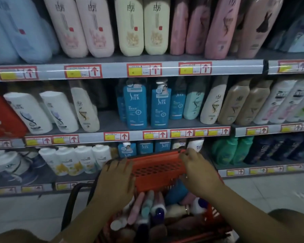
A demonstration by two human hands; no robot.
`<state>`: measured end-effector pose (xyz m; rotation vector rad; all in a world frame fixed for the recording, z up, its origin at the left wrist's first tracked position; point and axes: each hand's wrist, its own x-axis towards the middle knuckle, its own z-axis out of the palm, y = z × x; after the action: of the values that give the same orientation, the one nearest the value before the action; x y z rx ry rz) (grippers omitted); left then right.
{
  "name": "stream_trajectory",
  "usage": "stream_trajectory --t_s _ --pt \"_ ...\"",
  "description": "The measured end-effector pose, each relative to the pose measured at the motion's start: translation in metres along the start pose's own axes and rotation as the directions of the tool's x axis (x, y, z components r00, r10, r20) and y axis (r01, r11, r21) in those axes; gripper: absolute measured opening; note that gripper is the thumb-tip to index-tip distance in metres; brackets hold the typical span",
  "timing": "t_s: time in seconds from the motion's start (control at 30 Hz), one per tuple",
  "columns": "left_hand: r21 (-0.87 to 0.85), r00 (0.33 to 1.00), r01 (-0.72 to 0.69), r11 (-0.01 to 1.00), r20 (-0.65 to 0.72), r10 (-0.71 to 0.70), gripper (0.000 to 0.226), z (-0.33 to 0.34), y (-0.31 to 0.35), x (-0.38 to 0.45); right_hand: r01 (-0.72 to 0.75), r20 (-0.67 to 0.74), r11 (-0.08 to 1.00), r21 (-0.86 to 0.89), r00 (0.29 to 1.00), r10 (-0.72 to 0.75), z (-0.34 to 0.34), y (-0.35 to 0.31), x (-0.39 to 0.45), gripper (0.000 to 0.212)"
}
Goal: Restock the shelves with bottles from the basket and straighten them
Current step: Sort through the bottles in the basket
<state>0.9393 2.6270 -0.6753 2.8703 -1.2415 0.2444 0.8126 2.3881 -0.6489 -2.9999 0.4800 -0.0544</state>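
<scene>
Both hands, left [116,179] and right [198,170], grips loose and empty, fingers spread over the red basket [156,170].

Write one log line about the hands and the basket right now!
left hand: on basket rim | right hand: on basket rim | bottles: in basket | shelf gap: unfilled

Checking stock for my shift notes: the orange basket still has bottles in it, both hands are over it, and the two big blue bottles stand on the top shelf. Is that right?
Not quite. The two blue bottles stand on the middle shelf, not the top one, as the head view shows. The rest holds: the orange basket has bottles in it, and the left hand and right hand are both over it.
</scene>
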Motion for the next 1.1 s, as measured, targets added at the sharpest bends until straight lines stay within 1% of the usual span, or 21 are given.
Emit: stream_trajectory --t_s 0.13,0.27,0.4,0.63,0.73,0.8,0.83,0.87,0.93,0.97,1.0,1.03,1.07,1.1 --pt "-0.016 0.998 -0.007 1.0 0.062 0.008 0.054 0.02 0.003 0.011 0.03 0.122 0.999 -0.031 0.992 -0.026 0.02 0.005 0.007 0.055" --pt "-0.009 0.99 -0.035 0.999 0.14 0.036 0.059 0.04 0.008 0.021 0.031 0.231 0.997 -0.07 0.973 -0.015 0.035 0.014 0.016 0.065" --pt "0.004 0.984 -0.054 0.999 0.172 0.052 0.061 0.055 0.014 0.029 0.006 0.324 0.993 -0.117 0.945 0.032 0.051 0.027 0.023 0.06" --pt "-0.044 0.975 -0.043 0.998 0.214 0.051 0.059 0.081 0.017 0.039 0.002 0.392 0.997 -0.081 0.92 0.03 0.083 0.044 0.04 0.067" --pt "-0.095 0.958 -0.064 0.993 0.274 0.088 0.057 0.097 0.015 0.037 0.007 0.475 0.999 -0.046 0.88 0.016 0.101 0.045 0.041 0.066" --pt "-0.137 0.935 -0.077 0.988 0.335 0.119 0.047 0.11 0.014 0.034 0.041 0.546 0.999 -0.019 0.838 -0.024 0.118 0.04 0.038 0.062" --pt "-0.145 0.92 -0.086 0.986 0.368 0.135 0.043 0.115 0.013 0.032 0.081 0.564 0.997 -0.006 0.824 -0.064 0.126 0.034 0.037 0.057" --pt "-0.144 0.903 -0.1 0.985 0.403 0.15 0.044 0.12 0.013 0.03 0.085 0.587 0.995 0.047 0.804 -0.096 0.131 0.025 0.036 0.052" --pt "-0.12 0.862 -0.133 0.984 0.475 0.174 0.053 0.126 0.014 0.028 0.104 0.628 0.983 0.151 0.758 -0.177 0.141 0.002 0.034 0.05" --pt "-0.104 0.845 -0.141 0.985 0.506 0.175 0.056 0.127 0.014 0.029 0.129 0.627 0.975 0.181 0.748 -0.216 0.15 -0.008 0.032 0.051" --pt "-0.092 0.837 -0.141 0.986 0.52 0.169 0.056 0.128 0.015 0.029 0.126 0.633 0.973 0.196 0.741 -0.224 0.157 -0.016 0.03 0.054" --pt "-0.083 0.838 -0.135 0.987 0.522 0.159 0.055 0.129 0.016 0.029 0.147 0.638 0.969 0.197 0.732 -0.24 0.164 -0.022 0.028 0.058" --pt "-0.075 0.841 -0.132 0.988 0.52 0.152 0.055 0.13 0.018 0.028 0.122 0.657 0.971 0.208 0.717 -0.231 0.168 -0.028 0.027 0.062" --pt "-0.07 0.84 -0.13 0.989 0.522 0.148 0.056 0.132 0.019 0.027 0.137 0.669 0.967 0.215 0.701 -0.248 0.17 -0.034 0.025 0.068"
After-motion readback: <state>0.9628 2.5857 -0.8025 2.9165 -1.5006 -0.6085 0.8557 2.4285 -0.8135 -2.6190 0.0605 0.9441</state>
